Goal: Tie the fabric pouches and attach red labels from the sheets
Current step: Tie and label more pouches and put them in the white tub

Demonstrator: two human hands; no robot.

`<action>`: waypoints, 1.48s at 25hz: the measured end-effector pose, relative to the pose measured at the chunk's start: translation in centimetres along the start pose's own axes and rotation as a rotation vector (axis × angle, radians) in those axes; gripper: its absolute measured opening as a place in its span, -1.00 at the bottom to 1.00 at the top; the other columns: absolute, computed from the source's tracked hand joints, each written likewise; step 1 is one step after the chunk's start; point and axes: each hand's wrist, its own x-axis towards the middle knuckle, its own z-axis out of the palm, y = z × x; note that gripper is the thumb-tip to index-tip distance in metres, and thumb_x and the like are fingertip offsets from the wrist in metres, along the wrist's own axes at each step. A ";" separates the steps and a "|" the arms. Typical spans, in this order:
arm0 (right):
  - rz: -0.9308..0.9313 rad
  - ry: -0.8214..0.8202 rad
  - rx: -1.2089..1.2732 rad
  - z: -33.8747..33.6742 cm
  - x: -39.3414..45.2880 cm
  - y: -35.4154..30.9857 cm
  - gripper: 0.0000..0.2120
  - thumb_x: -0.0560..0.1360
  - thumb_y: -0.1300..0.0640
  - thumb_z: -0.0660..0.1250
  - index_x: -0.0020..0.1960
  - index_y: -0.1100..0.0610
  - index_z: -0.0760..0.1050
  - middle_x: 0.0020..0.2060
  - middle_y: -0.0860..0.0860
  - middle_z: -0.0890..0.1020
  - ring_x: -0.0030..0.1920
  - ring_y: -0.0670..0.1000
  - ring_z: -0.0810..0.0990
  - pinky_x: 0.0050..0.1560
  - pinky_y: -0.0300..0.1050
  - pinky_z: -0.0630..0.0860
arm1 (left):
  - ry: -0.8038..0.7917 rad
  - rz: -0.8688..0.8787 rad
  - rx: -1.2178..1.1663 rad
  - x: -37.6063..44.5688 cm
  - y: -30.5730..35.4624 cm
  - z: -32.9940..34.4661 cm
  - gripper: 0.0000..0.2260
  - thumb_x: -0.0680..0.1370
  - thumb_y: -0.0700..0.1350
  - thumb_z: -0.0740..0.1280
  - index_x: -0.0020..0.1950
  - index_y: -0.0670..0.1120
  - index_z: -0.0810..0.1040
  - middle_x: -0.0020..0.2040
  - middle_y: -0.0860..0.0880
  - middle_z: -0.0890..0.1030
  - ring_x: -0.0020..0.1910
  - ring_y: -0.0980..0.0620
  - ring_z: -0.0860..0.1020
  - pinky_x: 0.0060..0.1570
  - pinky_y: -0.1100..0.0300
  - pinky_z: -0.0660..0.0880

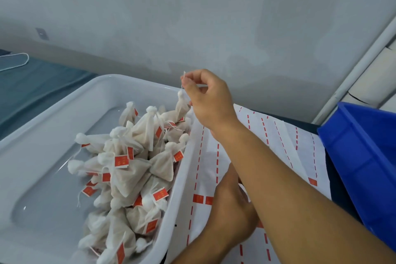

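Over tray (64,113) far rim, right hand (205,96) pinches string, pouch (182,105) dangling upright below its fingers (186,83), above labelled pile; I judge drop comes next; left hand (231,206) lower, on sheet (278,146), grip unclear to me.

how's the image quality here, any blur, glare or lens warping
Head view: soft, even light; small glare streaks on the white tray; pouches at the bottom edge smear; wide-angle bends the wall line and tray rim; right hand fairly sharp, left hand softer.
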 end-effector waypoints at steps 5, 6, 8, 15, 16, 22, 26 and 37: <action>0.033 -0.110 -0.378 -4.6 1.3 2.2 -0.81 0.61 0.07 0.37 0.19 0.02 0.64 0.00 -0.13 0.64 0.01 -0.08 0.61 0.14 -0.15 0.51 | 0.061 -0.005 0.239 0.9 0.2 -0.1 -0.50 0.52 0.02 0.49 0.25 0.40 0.29 -0.02 0.21 0.51 -0.11 0.03 0.61 -0.18 0.30 0.63; 0.062 -0.071 -0.416 -6.7 1.8 2.5 -0.78 0.60 0.05 0.36 0.24 0.00 0.62 0.06 -0.08 0.64 0.07 -0.04 0.62 0.16 -0.11 0.52 | 0.087 -0.002 0.295 0.9 0.0 -0.4 -0.50 0.52 0.04 0.50 0.24 0.42 0.28 -0.04 0.23 0.50 -0.14 0.07 0.61 -0.21 0.33 0.62; 0.123 0.055 -0.490 -12.3 2.7 3.1 -0.73 0.59 0.04 0.35 0.27 -0.01 0.60 0.13 -0.04 0.65 0.13 -0.01 0.62 0.18 -0.04 0.55 | 0.157 0.039 0.446 1.0 -0.2 -0.7 -0.51 0.52 0.09 0.49 0.26 0.43 0.28 -0.02 0.25 0.50 -0.14 0.16 0.59 -0.23 0.38 0.59; 0.489 0.420 -0.872 -35.7 -1.9 8.4 -0.68 0.55 0.04 0.38 0.29 0.01 0.58 0.23 0.07 0.65 0.23 0.18 0.59 0.27 0.09 0.52 | 0.217 0.129 0.795 1.6 -2.0 -1.8 -0.52 0.49 0.27 0.44 0.32 0.34 0.30 0.13 0.23 0.52 -0.07 0.18 0.55 -0.08 0.21 0.59; 0.581 0.393 -0.932 -38.0 -3.6 9.6 -0.65 0.55 0.03 0.40 0.33 0.04 0.56 0.27 0.12 0.63 0.25 0.22 0.57 0.30 0.14 0.50 | 0.227 0.126 0.827 1.7 -2.1 -1.7 -0.54 0.49 0.28 0.44 0.30 0.34 0.32 0.13 0.22 0.53 -0.05 0.17 0.57 -0.08 0.18 0.61; 0.965 0.025 -0.792 -41.3 -12.0 14.3 -0.40 0.55 -0.09 0.46 0.51 0.07 0.41 0.46 0.08 0.46 0.35 0.21 0.52 0.32 0.21 0.50 | 0.219 0.077 0.819 1.9 -2.5 -2.0 -0.51 0.43 0.32 0.46 0.24 0.36 0.29 0.01 0.26 0.47 -0.12 0.14 0.60 -0.19 0.11 0.67; 0.809 0.050 -0.789 -39.9 -12.1 14.4 -0.68 0.58 -0.08 0.40 0.29 -0.02 0.58 0.27 0.00 0.61 0.18 0.09 0.61 0.27 0.15 0.53 | 0.196 0.054 0.799 2.0 -2.5 -1.8 -0.47 0.39 0.34 0.48 0.25 0.37 0.30 0.01 0.24 0.50 -0.20 0.13 0.60 -0.23 0.11 0.68; 0.658 0.077 -0.978 -39.0 -12.0 13.3 -0.79 0.66 0.01 0.30 -0.02 0.12 0.60 -0.04 0.09 0.68 0.00 0.17 0.60 0.09 0.12 0.53 | 0.205 0.066 0.779 2.5 -3.2 -1.9 -0.50 0.42 0.28 0.49 0.26 0.35 0.34 -0.02 0.24 0.51 -0.20 0.17 0.56 -0.19 0.17 0.67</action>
